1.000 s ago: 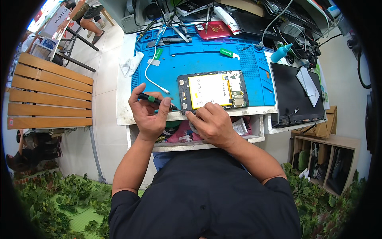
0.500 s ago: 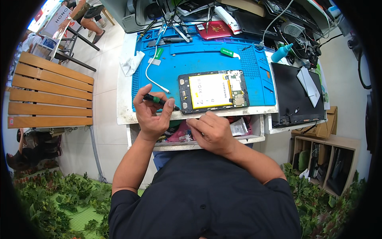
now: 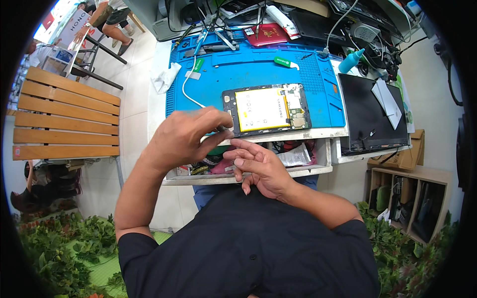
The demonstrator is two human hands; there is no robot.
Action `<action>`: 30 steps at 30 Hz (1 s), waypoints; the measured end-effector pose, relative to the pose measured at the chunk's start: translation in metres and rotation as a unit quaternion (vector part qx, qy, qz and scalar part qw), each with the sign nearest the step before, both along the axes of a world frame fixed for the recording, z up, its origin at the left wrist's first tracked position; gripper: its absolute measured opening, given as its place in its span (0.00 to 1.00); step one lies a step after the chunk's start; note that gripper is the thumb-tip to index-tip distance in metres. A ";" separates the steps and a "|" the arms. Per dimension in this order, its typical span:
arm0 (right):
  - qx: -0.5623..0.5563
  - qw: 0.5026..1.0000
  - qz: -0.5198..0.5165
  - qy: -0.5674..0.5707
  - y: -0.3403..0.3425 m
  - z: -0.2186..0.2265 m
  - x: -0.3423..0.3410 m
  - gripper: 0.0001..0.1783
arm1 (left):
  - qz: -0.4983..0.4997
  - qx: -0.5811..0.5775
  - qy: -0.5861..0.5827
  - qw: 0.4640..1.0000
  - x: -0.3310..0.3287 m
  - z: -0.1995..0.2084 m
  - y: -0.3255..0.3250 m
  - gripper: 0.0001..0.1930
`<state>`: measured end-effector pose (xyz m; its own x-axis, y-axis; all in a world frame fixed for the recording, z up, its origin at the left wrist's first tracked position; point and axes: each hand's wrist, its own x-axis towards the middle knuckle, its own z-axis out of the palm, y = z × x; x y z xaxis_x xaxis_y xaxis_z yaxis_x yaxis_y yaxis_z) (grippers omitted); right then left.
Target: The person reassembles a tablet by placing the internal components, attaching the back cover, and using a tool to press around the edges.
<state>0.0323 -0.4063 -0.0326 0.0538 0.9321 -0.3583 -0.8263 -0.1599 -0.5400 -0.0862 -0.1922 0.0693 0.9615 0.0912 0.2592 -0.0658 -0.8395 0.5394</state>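
An opened tablet (image 3: pixel 271 110) lies at the mat's front edge, its yellow-edged white battery and circuit board exposed. At its near left corner my left hand (image 3: pixel 181 136) is closed, thumb and fingers pinched together. The screwdriver it held a moment earlier is almost wholly hidden by the fingers, so its tip cannot be made out. Just right of it, my right hand (image 3: pixel 263 169) is palm up over the open drawer, fingers partly curled and apart, with nothing visible in it. Its foremost fingertips are close to the tablet's corner and my left fingertips.
Beneath the hands, an open drawer (image 3: pixel 248 177) holds small packets. A white cable (image 3: pixel 188 89) crosses the blue mat (image 3: pixel 218 74). To the right lies a dark laptop screen (image 3: pixel 367 116) with papers on it. Tools, a red booklet (image 3: pixel 268 35) and a blue bottle (image 3: pixel 351 60) stand behind.
My left hand has turned over and moved in at the tablet's corner, covering the screwdriver. My right hand has rolled palm up and its fingers have spread. The tablet appears unmoved.
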 end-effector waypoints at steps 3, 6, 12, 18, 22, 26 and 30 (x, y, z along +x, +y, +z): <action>0.005 1.000 0.000 0.018 0.001 0.005 0.000 0.41 | -0.082 0.039 0.051 0.995 0.010 0.021 0.008 0.09; 0.013 0.999 -0.007 0.034 -0.001 -0.003 0.000 0.40 | 0.008 0.136 0.155 0.979 0.017 0.039 -0.002 0.07; 0.014 0.999 -0.011 0.045 -0.001 -0.003 0.000 0.39 | 0.007 0.118 0.102 0.988 0.021 0.033 -0.009 0.13; 0.024 0.999 -0.014 0.046 -0.001 -0.007 -0.001 0.38 | 0.001 0.115 0.123 0.986 0.020 0.036 -0.010 0.16; 0.028 0.998 -0.011 0.048 0.000 -0.008 -0.001 0.38 | -0.035 0.114 0.090 0.989 0.022 0.031 -0.004 0.16; 0.033 0.998 -0.017 0.042 0.000 -0.013 -0.004 0.38 | 0.007 0.095 0.118 0.988 0.021 0.025 -0.007 0.16; 0.036 0.998 -0.012 0.042 -0.001 -0.011 -0.002 0.37 | -0.077 0.103 0.058 0.990 0.023 0.031 -0.004 0.17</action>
<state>0.0299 -0.4068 -0.0438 0.0491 0.9543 -0.2949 -0.8722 -0.1029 -0.4782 -0.0628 -0.1963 0.1002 0.9844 -0.1023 0.1431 -0.1491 -0.9171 0.3698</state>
